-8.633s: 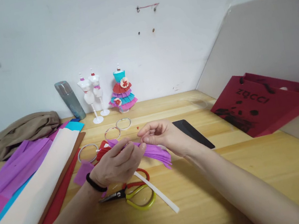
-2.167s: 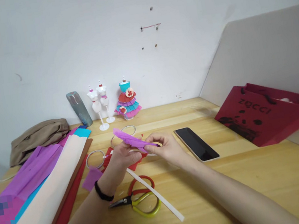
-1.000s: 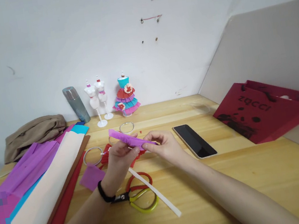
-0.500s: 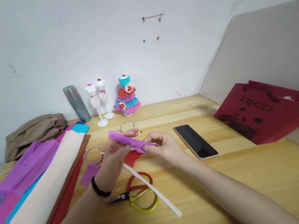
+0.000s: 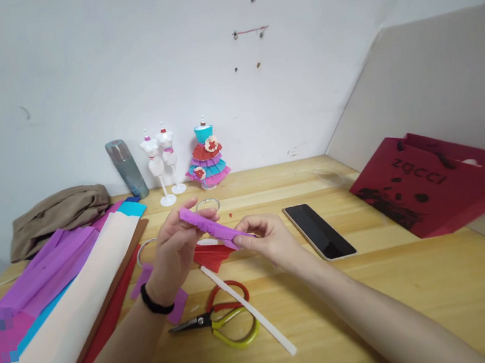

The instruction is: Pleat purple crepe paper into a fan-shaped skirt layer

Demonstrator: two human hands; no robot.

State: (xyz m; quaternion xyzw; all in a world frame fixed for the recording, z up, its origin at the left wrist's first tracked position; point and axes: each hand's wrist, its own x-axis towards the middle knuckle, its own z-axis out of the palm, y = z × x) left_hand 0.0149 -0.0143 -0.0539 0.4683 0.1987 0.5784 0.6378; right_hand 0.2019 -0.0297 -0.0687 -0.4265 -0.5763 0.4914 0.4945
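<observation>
A gathered strip of purple crepe paper (image 5: 213, 229) is held up above the middle of the table. My right hand (image 5: 267, 239) pinches its right end between thumb and fingers. My left hand (image 5: 172, 245), wearing a black wristband, has its fingers stretched out behind the strip's left end, touching it, with the thumb apart. Pleated red crepe paper (image 5: 212, 256) lies below the strip. Nearer to me are scissors (image 5: 209, 320) with one red and one yellow handle, and a narrow white strip (image 5: 254, 314) lies across their handles. Purple paper pieces (image 5: 179, 305) lie by my left wrist.
Crepe paper sheets (image 5: 77, 275) and brown cloth (image 5: 59, 219) lie at left. A flask (image 5: 127, 169), two white mannequins (image 5: 156, 164) and one in a ruffled paper dress (image 5: 206, 156) stand by the wall. Metal rings (image 5: 207, 200), a phone (image 5: 319, 230) and a red bag (image 5: 428, 189) are also there.
My left hand has shifted left along the purple strip, its thumb drawing away from the paper. The right hand keeps its pinch. The whole view has shifted slightly.
</observation>
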